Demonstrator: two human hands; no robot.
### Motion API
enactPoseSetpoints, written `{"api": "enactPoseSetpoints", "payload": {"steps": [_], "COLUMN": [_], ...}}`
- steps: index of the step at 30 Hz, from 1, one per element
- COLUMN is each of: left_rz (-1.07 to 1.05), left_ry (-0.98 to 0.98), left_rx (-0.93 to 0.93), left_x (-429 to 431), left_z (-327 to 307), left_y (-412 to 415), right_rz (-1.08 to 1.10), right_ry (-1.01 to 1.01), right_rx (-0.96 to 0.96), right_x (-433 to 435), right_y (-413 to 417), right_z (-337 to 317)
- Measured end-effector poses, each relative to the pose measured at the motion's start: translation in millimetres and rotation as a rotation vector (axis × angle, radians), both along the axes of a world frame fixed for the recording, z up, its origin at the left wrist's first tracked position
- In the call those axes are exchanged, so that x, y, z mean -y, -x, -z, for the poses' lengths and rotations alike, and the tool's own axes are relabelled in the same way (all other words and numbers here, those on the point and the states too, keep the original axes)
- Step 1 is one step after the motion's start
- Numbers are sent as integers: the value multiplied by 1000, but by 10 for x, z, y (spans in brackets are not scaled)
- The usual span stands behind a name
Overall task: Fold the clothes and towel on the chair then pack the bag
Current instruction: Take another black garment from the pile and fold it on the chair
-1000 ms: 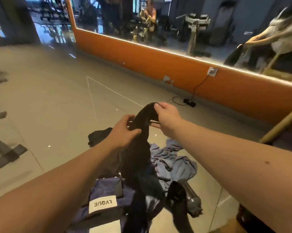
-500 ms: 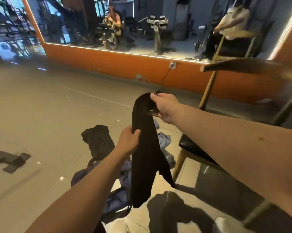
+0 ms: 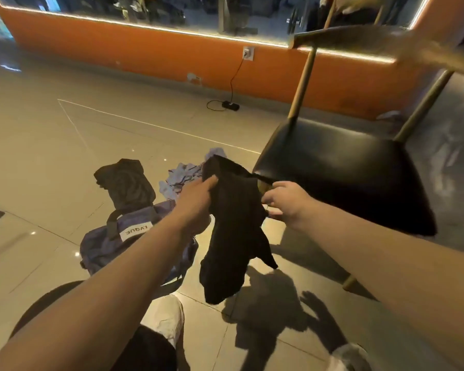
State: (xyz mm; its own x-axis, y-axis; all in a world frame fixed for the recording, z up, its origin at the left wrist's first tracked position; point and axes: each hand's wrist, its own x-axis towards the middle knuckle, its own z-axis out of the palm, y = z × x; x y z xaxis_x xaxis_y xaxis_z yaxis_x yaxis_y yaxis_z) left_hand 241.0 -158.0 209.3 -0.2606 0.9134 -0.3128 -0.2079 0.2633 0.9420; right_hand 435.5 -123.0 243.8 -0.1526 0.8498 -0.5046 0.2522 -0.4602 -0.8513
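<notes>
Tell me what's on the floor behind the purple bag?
A dark bundle of clothing and a crumpled light blue cloth lie there. The left hand and the black garment it holds cover part of the blue cloth.

black garment [image 3: 233, 236] hangs limp mid-air just beside chair [image 3: 332, 170]; purple bag [image 3: 99, 245], crumpled blue cloth [image 3: 177, 178], dark bundle [image 3: 126, 183] lie on floor [image 3: 65, 145] nearby

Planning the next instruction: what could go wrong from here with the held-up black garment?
The black garment hangs bunched from the left hand and right hand, so it may fold crooked unless spread on the chair seat.
The blue cloth and bag lie on the floor nearby; a step could snag them.
</notes>
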Motion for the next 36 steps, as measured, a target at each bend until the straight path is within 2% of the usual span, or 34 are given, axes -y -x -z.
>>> {"api": "enactPoseSetpoints", "payload": {"steps": [3,5,8,11,16,24,30,36], "left_rz": [36,59,156,183,152,224,284,228], "left_ry": [42,38,8,8,29,5,-143,-214], "left_rx": [59,57,-77,-271,-393,-463,-452,-494], "left_x": [-43,-57,-64,-83,-133,-223,-111,-150], "left_z": [-2,-14,-7,0,45,43,-48,22], "left_y": [9,108,305,455,631,706,611,494], "right_rz": [-128,-133,-63,97,221,149,125,-27], "right_ry": [137,110,42,15,-1,-5,-25,-13], "right_rx": [20,49,54,-91,-278,-324,-335,-354], "right_x": [99,130,173,140,-39,-195,-263,-331], "right_y": [8,50,77,76,159,397,745,1012], "right_z": [197,270,262,185,-41,-283,-459,-593]}}
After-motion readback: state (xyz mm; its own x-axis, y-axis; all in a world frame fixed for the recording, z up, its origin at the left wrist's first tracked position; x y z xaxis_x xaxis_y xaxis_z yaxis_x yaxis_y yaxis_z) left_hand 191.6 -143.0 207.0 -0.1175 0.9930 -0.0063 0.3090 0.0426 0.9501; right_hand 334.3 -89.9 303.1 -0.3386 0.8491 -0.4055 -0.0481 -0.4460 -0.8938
